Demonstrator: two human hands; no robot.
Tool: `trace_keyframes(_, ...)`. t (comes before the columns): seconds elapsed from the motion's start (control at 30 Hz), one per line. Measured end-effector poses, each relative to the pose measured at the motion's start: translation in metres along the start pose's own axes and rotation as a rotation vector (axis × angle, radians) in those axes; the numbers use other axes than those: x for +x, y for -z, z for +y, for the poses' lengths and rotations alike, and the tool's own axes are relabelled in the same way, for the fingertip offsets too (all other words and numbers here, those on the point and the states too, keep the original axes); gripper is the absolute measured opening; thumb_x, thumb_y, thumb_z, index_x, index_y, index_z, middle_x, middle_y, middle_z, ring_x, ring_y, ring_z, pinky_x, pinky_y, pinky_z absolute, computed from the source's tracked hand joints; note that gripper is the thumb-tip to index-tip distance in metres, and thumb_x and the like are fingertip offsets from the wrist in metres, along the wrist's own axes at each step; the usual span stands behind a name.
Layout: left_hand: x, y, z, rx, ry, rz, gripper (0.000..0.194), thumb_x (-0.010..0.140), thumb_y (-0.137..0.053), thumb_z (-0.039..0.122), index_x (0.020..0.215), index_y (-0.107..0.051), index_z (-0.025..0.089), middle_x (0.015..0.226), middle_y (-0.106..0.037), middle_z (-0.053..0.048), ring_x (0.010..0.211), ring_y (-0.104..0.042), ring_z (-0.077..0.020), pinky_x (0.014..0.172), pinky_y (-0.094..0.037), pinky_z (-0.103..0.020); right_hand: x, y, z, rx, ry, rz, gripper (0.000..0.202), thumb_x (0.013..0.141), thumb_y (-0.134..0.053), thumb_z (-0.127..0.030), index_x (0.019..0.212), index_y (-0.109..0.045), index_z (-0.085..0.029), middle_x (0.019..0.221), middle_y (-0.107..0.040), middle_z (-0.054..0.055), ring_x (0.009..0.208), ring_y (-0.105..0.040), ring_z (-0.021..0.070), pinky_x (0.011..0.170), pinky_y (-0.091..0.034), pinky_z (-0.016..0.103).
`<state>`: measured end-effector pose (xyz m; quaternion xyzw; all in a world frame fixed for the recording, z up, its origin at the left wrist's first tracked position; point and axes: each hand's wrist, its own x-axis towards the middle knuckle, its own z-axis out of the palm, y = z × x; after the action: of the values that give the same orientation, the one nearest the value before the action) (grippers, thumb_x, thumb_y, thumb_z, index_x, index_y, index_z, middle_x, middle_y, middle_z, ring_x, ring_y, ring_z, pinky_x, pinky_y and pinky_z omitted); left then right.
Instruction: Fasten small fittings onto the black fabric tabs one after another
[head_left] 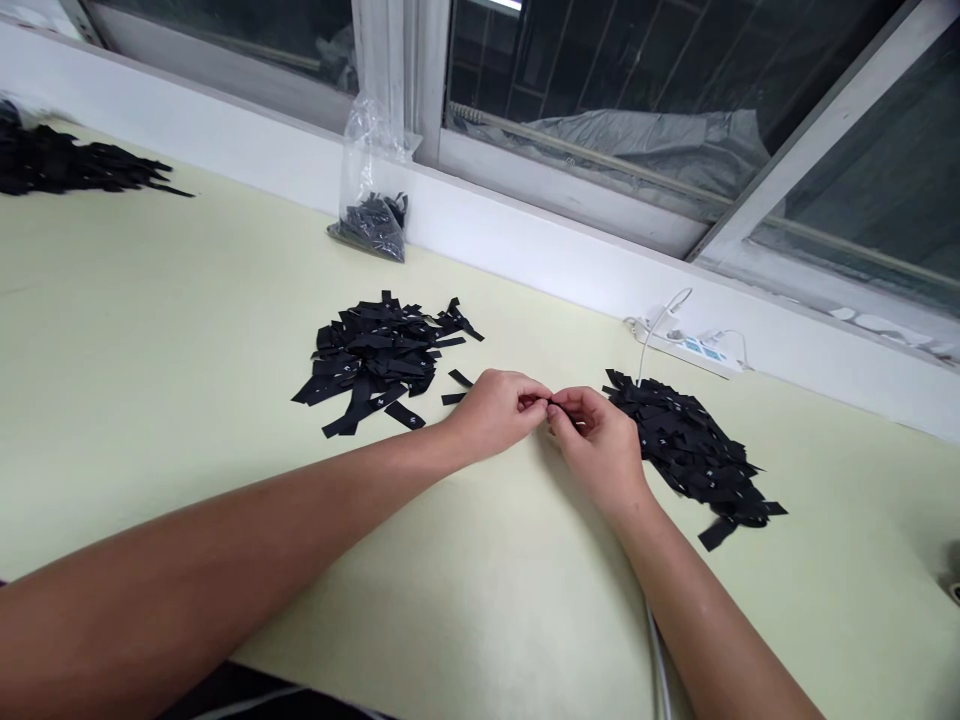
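Note:
Between two piles of black strips, my left hand (499, 412) and my right hand (596, 440) meet fingertip to fingertip above the table. Both pinch a small black fabric strip (551, 402), mostly hidden by the fingers. Left of my hands lies a loose pile of black fabric strips (375, 350), some bearing small white marks. A few single strips stick out from under my left wrist. A second, denser pile of black strips (694, 445) lies just beyond and right of my right hand.
A clear plastic bag (367, 215) with black pieces stands against the white ledge. A white power strip (697, 350) with cables lies at the back right. A white cable (658, 660) runs under my right forearm. More black strips (75, 165) lie far left on the pale table (187, 330).

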<state>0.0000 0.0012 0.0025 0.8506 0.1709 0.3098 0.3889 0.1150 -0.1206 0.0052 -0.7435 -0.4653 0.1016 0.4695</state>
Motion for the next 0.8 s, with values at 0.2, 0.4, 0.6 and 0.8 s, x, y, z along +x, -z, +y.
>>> trace_keyframes(0.2, 0.0006, 0.0006, -0.0007, 0.037, 0.005, 0.002, 0.018, 0.083, -0.059, 0.018, 0.085, -0.077, 0.019, 0.078, -0.073, 0.0, 0.067, -0.06, -0.0121, 0.065, -0.046, -0.025, 0.0034, 0.0004, 0.0049, -0.024, -0.017, -0.024, 0.026, 0.086, -0.063, -0.043, 0.1, -0.067, -0.022, 0.096, -0.074, 0.009, 0.074, -0.067, 0.0209, 0.068, -0.05, 0.033)
trace_keyframes(0.4, 0.0008, 0.0007, -0.0016, 0.055, 0.008, 0.01, 0.013, 0.084, -0.062, 0.019, 0.083, -0.074, 0.019, 0.075, -0.071, 0.001, 0.065, -0.059, -0.012, 0.064, -0.045, -0.026, 0.0018, 0.0027, 0.0022, -0.191, -0.018, -0.054, 0.026, 0.089, -0.056, -0.041, 0.1, -0.071, -0.022, 0.091, -0.074, 0.006, 0.075, -0.064, 0.0213, 0.068, -0.045, 0.032)
trace_keyframes(0.6, 0.0011, 0.0011, -0.0034, 0.076, -0.002, 0.017, 0.011, 0.085, -0.064, 0.02, 0.082, -0.074, 0.019, 0.075, -0.071, 0.0, 0.066, -0.06, -0.0127, 0.067, -0.048, -0.027, 0.0014, 0.0049, -0.0006, -0.284, 0.029, -0.088, 0.024, 0.091, -0.053, -0.038, 0.091, -0.073, -0.024, 0.082, -0.073, 0.003, 0.071, -0.061, 0.0202, 0.064, -0.04, 0.031)
trace_keyframes(0.8, 0.0003, -0.0006, -0.0048, 0.052, -0.051, 0.065, 0.022, 0.09, -0.055, 0.017, 0.1, -0.075, 0.019, 0.098, -0.075, -0.005, 0.085, -0.068, -0.0165, 0.079, -0.055, -0.029, 0.0025, 0.0047, 0.0015, -0.175, -0.008, -0.035, 0.029, 0.091, -0.054, -0.046, 0.087, -0.07, -0.022, 0.078, -0.07, 0.003, 0.067, -0.059, 0.0194, 0.066, -0.043, 0.031)
